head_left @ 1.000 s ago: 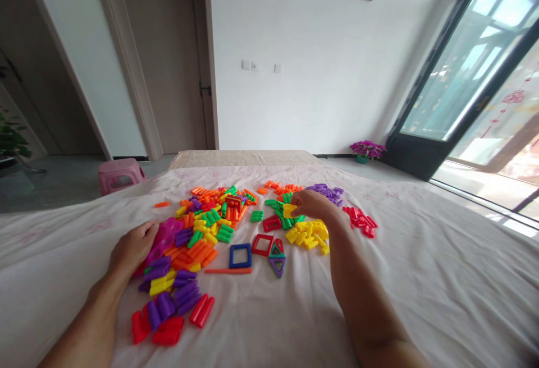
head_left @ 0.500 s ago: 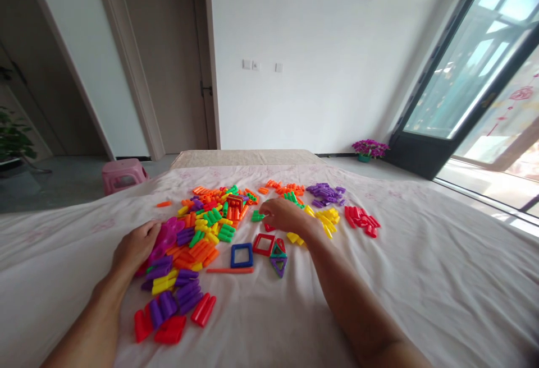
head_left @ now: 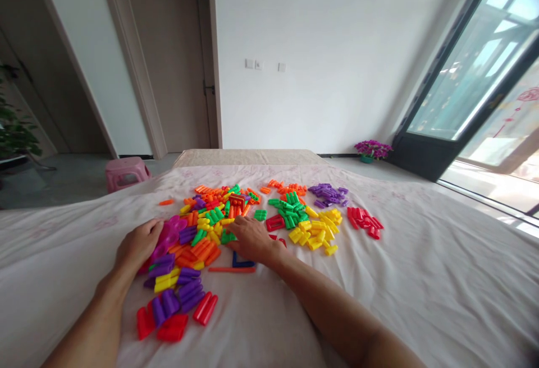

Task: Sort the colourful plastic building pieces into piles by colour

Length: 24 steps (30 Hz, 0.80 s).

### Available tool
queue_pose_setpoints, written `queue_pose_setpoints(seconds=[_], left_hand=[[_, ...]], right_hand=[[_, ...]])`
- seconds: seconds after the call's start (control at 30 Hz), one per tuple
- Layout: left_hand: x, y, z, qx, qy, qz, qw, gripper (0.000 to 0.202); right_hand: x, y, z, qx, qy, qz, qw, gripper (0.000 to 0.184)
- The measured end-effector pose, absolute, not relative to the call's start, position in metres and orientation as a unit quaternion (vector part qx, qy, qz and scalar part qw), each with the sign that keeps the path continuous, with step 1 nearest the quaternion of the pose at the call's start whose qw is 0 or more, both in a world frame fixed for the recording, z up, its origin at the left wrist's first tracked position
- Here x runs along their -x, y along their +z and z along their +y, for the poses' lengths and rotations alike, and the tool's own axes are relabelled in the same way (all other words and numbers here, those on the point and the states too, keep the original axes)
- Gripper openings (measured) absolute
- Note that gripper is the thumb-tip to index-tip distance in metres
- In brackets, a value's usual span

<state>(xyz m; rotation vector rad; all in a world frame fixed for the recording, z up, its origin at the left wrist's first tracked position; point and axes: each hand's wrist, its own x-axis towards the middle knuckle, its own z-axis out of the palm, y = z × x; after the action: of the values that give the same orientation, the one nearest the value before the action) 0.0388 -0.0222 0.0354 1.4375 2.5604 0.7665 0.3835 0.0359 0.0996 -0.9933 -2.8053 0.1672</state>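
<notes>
A mixed heap of coloured plastic tube pieces [head_left: 208, 216] lies on a pale bed sheet [head_left: 421, 278]. My left hand [head_left: 137, 244] rests at the heap's left edge with fingers curled over pink flat pieces [head_left: 168, 232]. My right hand [head_left: 251, 238] is at the heap's right edge, fingers bent down onto green pieces [head_left: 228, 237], covering part of a blue square frame [head_left: 242, 261]. Sorted groups lie to the right: green [head_left: 290, 214], yellow [head_left: 315, 232], orange [head_left: 288, 188], purple [head_left: 326, 193] and red [head_left: 364, 221].
Loose red and purple tubes [head_left: 177, 309] lie near me, and an orange stick [head_left: 231, 270] by the blue frame. A pink stool [head_left: 125, 171] stands on the floor at left. A flower pot [head_left: 368, 150] sits by the glass door [head_left: 475, 87].
My right hand moved left from the green and yellow groups to the right edge of the mixed heap. The yellow piece it held is out of it. The left hand stayed put.
</notes>
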Motion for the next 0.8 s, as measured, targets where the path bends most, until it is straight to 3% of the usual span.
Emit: queue_pose_setpoints(seconds=[0.2,0.33,0.43,0.53,0.8], left_hand=[[-0.043,0.042,-0.024,-0.463,0.24,0.851,0.06,0.054],[-0.044,0.043,-0.024,-0.462,0.24,0.852,0.055,0.052],[-0.042,0.042,-0.023,-0.458,0.233,0.856,0.057,0.052],[-0.041,0.041,-0.023,-0.46,0.223,0.857,0.063,0.056],[-0.042,0.039,-0.023,-0.47,0.249,0.844,0.065,0.053]], right_hand=[[-0.38,0.089,0.038,0.331,0.082,-0.935,0.099,0.021],[-0.381,0.089,0.042,0.343,0.14,-0.921,0.123,0.04],[-0.389,0.097,0.05,0.346,0.173,-0.911,0.14,0.032],[-0.403,0.109,0.065,0.367,0.161,-0.9,0.17,0.017],[-0.47,0.139,0.115,0.545,0.065,-0.804,0.228,0.024]])
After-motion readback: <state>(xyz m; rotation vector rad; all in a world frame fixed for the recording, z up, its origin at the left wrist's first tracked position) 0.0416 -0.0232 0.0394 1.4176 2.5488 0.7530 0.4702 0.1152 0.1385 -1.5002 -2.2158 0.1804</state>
